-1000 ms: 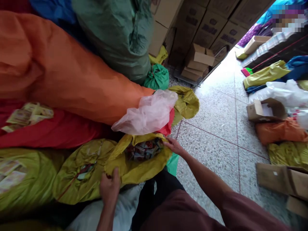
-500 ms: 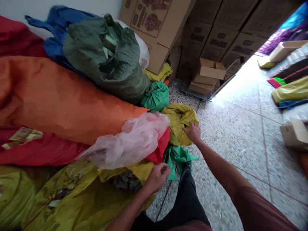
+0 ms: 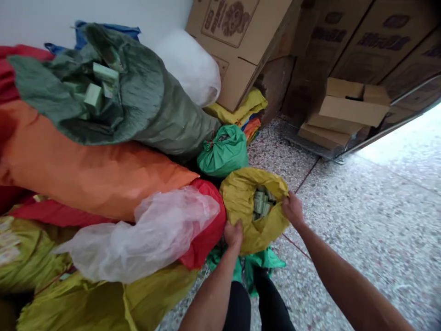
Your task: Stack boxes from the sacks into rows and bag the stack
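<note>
A yellow sack [image 3: 237, 193] stands on the floor in front of me, its mouth spread so that small greenish packets [image 3: 262, 203] show inside. My left hand [image 3: 234, 233] is closed on the near-left edge of the sack. On the opposite side, my right hand [image 3: 292, 208] grips the sack's rim. Beside my left hand lies a red sack [image 3: 208, 230], partly covered by a crumpled clear plastic bag [image 3: 148, 234]. Just beyond the yellow sack sits a tied green bag [image 3: 225, 154]. Another green bag [image 3: 265, 259] lies around my feet.
A large grey-green sack [image 3: 148, 96] with small boxes in its mouth leans over an orange sack [image 3: 86, 174] at left. Cardboard cartons [image 3: 234, 50] are stacked behind. A cart with an open box [image 3: 354, 108] stands at the back right on the speckled floor [image 3: 361, 211].
Both hands have come onto the yellow sack and now hold its edges. Its mouth has opened wider, exposing the packets. My view has shifted, and the grey-green sack's mouth shows more.
</note>
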`<state>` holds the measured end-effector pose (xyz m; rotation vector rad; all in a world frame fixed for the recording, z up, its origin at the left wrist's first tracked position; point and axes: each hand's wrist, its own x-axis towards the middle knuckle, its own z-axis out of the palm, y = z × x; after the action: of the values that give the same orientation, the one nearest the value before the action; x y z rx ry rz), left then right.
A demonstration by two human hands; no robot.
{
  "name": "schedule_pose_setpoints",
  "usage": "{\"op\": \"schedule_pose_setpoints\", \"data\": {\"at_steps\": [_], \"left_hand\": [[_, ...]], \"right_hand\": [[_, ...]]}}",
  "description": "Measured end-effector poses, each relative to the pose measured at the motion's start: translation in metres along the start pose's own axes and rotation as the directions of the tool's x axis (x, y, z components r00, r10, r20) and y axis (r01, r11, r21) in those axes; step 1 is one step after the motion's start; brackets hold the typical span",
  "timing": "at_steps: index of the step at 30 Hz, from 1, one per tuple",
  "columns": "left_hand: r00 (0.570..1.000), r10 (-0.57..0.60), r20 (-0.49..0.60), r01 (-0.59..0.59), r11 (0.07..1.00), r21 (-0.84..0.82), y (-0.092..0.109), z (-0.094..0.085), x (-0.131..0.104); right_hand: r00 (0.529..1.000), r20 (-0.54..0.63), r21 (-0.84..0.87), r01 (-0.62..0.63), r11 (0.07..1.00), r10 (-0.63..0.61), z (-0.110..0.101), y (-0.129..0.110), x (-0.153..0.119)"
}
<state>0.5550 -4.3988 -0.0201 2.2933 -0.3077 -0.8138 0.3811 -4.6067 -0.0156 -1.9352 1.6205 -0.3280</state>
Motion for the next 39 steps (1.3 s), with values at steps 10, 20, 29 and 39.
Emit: {"op": "schedule_pose_setpoints", "data": {"at_steps": [10,20,29,39], "left_hand": [[0.948,0.040,-0.317,-0.098,0.981,-0.168,0.008,-0.088,0.007],[0.995,-0.044,-0.090,0.024,0.977,-0.212,0.026,-0.100,-0.002],[0.975,0.060,-0.216,-0.086,0.990,-0.113,0.150,-0.070,0.001],[0.935,-0.174,-0.308,0.060,0.936,-0.348,0.277,0.053,-0.064]], "right_hand": [[0.999,0.012,0.240,0.038,0.970,-0.042,-0.075,-0.035,0.054],[0.801,0.526,0.359,0.097,0.928,-0.287,-0.079,-0.081,0.046],[0.839,0.535,0.473,-0.205,0.857,-0.095,-0.095,-0.040,0.221],[0.535,0.776,0.460,-0.118,0.880,-0.334,-0.047,-0.169,0.368]]}}
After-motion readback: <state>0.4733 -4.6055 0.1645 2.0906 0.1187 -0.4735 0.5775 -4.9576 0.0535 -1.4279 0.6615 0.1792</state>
